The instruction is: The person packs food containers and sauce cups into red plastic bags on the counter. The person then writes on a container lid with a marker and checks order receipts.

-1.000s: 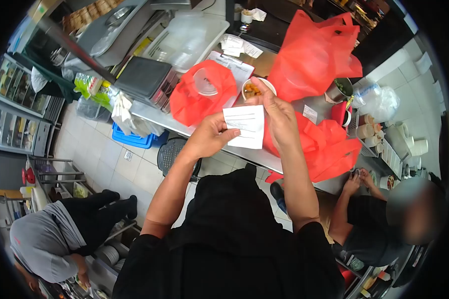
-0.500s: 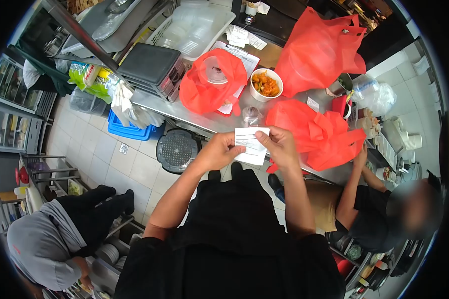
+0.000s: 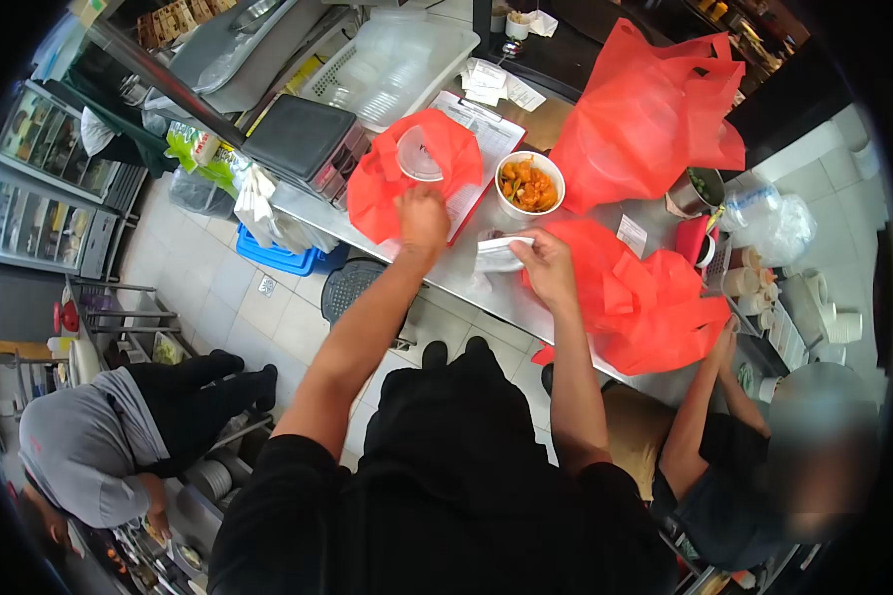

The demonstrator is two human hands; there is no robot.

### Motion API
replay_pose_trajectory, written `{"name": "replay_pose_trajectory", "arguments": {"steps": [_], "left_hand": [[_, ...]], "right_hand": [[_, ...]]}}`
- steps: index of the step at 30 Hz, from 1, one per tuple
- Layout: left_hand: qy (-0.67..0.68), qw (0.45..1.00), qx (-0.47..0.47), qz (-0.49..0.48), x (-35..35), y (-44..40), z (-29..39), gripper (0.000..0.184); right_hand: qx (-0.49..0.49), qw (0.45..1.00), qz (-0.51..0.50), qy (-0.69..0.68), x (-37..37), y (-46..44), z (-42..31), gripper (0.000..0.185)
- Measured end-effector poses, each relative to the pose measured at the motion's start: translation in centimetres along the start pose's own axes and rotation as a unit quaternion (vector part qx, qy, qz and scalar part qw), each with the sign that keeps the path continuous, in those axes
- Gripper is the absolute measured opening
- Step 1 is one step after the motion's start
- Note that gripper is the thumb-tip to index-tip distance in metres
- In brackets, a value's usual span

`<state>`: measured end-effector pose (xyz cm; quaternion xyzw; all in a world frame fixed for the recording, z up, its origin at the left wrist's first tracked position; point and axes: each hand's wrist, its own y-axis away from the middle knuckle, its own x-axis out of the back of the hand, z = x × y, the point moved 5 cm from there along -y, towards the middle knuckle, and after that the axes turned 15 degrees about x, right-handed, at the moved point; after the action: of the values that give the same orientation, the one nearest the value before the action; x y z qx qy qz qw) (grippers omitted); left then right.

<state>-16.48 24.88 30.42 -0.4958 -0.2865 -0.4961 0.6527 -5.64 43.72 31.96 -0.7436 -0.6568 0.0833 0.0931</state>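
Observation:
My right hand (image 3: 550, 268) pinches a folded white paper slip (image 3: 498, 255) over the counter's front edge. My left hand (image 3: 424, 220) is on the near right side of a red bag (image 3: 369, 188), its fingers curled; what they hold, if anything, is hidden. A round clear plastic lid (image 3: 420, 154) shows in the mouth of this bag, just beyond my left fingers. Between my hands and a little further back, a white bowl of orange food (image 3: 529, 186) stands uncovered. A second red bag (image 3: 635, 297) lies by my right hand.
A tall full red bag (image 3: 645, 119) stands behind the bowl. A clipboard (image 3: 486, 129) lies beside the left bag, near a black-topped drawer box (image 3: 303, 139) and a basket of clear containers (image 3: 392, 69). Co-workers stand at right (image 3: 724, 446) and lower left (image 3: 94, 436).
My left hand has let go of the paper slip and moved forward and left to the red bag. The slip, folded now, stays in my right hand. The view has shifted slightly.

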Motion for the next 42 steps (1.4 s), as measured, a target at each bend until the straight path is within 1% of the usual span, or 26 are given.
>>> {"name": "replay_pose_trajectory", "arguments": {"steps": [1, 2, 3, 4, 5, 7, 8, 10, 14, 15, 16, 19, 21, 23, 26, 28, 29, 30, 31, 32, 33, 35, 36, 38, 40, 42], "left_hand": [[-0.006, 1.0, 0.005, 0.001, 1.2, -0.4, -0.7, 0.014], [0.116, 0.993, 0.001, -0.036, 2.5, -0.5, -1.5, 0.013], [0.234, 0.969, -0.005, -0.072, 4.3, -0.8, -2.0, 0.012], [0.261, 0.961, -0.039, -0.083, 5.9, -0.8, -2.0, 0.011], [0.253, 0.963, -0.033, -0.082, 6.3, -0.5, -2.4, 0.011], [0.325, 0.926, 0.079, -0.176, 5.4, -0.9, -3.8, 0.009], [0.326, 0.927, 0.078, -0.171, 5.4, -1.2, -4.0, 0.009], [0.386, 0.879, 0.15, -0.237, 3.9, -1.1, -5.2, 0.01], [0.409, 0.86, 0.16, -0.261, 2.5, -1.4, -6.8, 0.011], [0.418, 0.849, 0.17, -0.274, 2.5, -1.3, -6.9, 0.012], [0.426, 0.839, 0.18, -0.286, 2.5, -1.3, -6.9, 0.013], [0.432, 0.834, 0.176, -0.295, 2.4, -1.1, -6.9, 0.014], [0.453, 0.831, 0.164, -0.279, 2.9, -1.0, -6.3, 0.013], [0.473, 0.826, 0.154, -0.266, 3.9, -0.8, -5.3, 0.013], [0.492, 0.815, 0.19, -0.239, 4.5, -0.7, -4.6, 0.02], [0.403, 0.868, 0.22, -0.191, 4.7, -0.7, -4.9, 0.026], [0.403, 0.867, 0.22, -0.191, 4.7, -0.7, -4.8, 0.026], [0.4, 0.862, 0.245, -0.193, 4.8, -0.7, -4.8, 0.026], [0.396, 0.856, 0.27, -0.196, 4.8, -0.6, -4.8, 0.025], [0.396, 0.855, 0.271, -0.196, 4.6, -0.6, -4.7, 0.025], [0.403, 0.851, 0.286, -0.179, 4.5, -0.6, -4.8, 0.022], [0.411, 0.844, 0.304, -0.16, 4.4, -0.5, -4.9, 0.019], [0.4, 0.844, 0.318, -0.162, 4.9, -0.5, -4.8, 0.021], [0.389, 0.844, 0.333, -0.162, 4.7, -0.2, -4.7, 0.022], [0.354, 0.904, 0.239, -0.03, 5.3, -0.2, -4.4, 0.027], [0.362, 0.9, 0.241, -0.034, 4.9, 0.1, -4.1, 0.029]], "right_hand": [[0.003, 1.0, -0.024, 0.014, -0.5, -0.8, 0.5, 0.015], [0.033, 0.999, -0.026, -0.001, -1.2, -1.4, 1.1, 0.014], [0.031, 0.999, -0.029, -0.01, -2.0, -2.2, 1.6, 0.014], [0.049, 0.996, -0.076, 0.013, -3.4, -2.9, 1.8, 0.014], [0.066, 0.989, -0.125, 0.036, -5.0, -3.3, 2.0, 0.013], [0.077, 0.988, -0.128, 0.033, -7.6, -4.6, 2.6, 0.013], [0.088, 0.988, -0.125, 0.038, -8.3, -5.7, 2.8, 0.013], [0.092, 0.986, -0.132, 0.042, -8.7, -7.5, 2.9, 0.013], [0.058, 0.987, -0.145, 0.034, -9.2, -9.5, 3.3, 0.014], [0.054, 0.985, -0.161, 0.044, -9.4, -9.9, 3.1, 0.014], [0.021, 0.98, -0.175, 0.095, -9.4, -10.1, 3.0, 0.015], [0.05, 0.978, -0.163, 0.119, -9.9, -10.8, 3.1, 0.016], [0.051, 0.978, -0.158, 0.127, -10.0, -11.1, 3.5, 0.018], [0.079, 0.975, -0.145, 0.145, -10.0, -11.3, 3.5, 0.017], [0.091, 0.976, -0.125, 0.152, -10.3, -11.3, 3.4, 0.02], [0.103, 0.974, -0.114, 0.166, -10.5, -11.2, 3.2, 0.021], [0.117, 0.971, -0.102, 0.18, -10.5, -11.2, 3.0, 0.023], [0.116, 0.971, -0.102, 0.18, -10.6, -11.0, 2.4, 0.023], [0.173, 0.949, -0.073, 0.252, -10.4, -10.7, 1.2, 0.021], [0.228, 0.918, -0.043, 0.321, -10.3, -10.3, -0.1, 0.019], [0.227, 0.918, -0.044, 0.321, -10.1, -9.7, -0.7, 0.019], [0.302, 0.884, -0.064, 0.35, -10.2, -8.8, -2.5, 0.018], [0.303, 0.884, -0.067, 0.35, -10.2, -8.9, -3.0, 0.018], [0.425, 0.807, -0.142, 0.385, -11.6, -8.4, -4.9, 0.019], [0.437, 0.793, -0.165, 0.391, -12.5, -9.2, -6.1, 0.017], [0.449, 0.778, -0.189, 0.396, -13.0, -10.1, -6.8, 0.016]]}}
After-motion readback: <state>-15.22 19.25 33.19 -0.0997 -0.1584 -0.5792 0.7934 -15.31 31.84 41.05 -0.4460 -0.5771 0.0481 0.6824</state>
